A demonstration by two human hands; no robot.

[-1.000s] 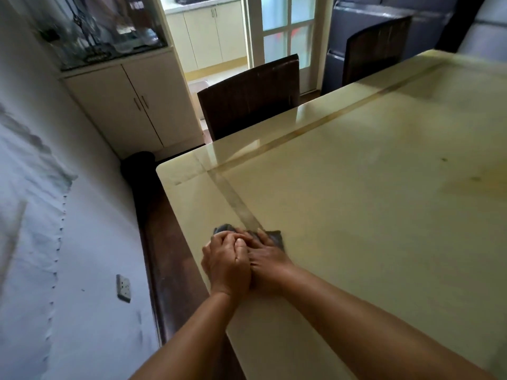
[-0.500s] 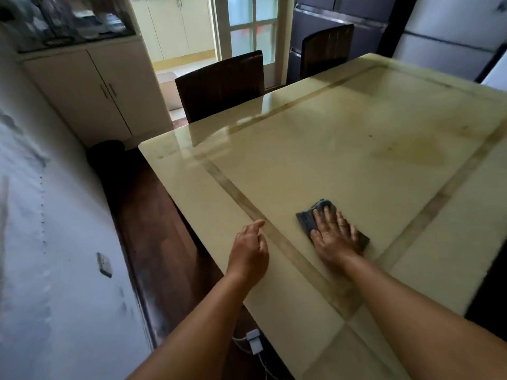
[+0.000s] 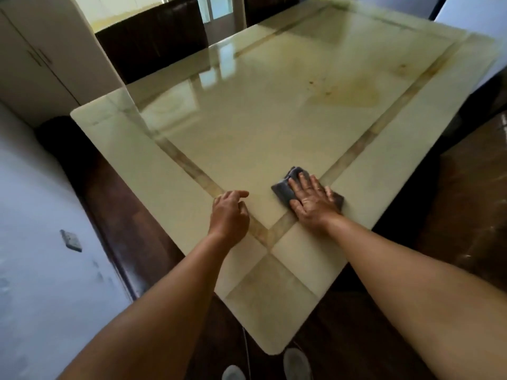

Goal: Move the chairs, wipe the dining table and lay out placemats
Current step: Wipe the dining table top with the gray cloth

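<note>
Right hand (image 3: 312,200) presses flat, fingers spread, on the grey cloth (image 3: 285,189), which has travelled from the left edge to the near right corner of the table (image 3: 175,187). Left hand (image 3: 230,212) has released, loosely curled. Wiping under way; far stain (image 3: 348,96) unwiped

Bare forearms, no sleeves showing; light grey shoes (image 3: 296,363) at six o'clock; ring (image 3: 317,189) on the right hand (image 3: 312,201).

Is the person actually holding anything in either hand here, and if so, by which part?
Nothing is gripped. The right hand presses flat on the middle of the dark cloth, fingers straight. The left hand holds nothing.
</note>
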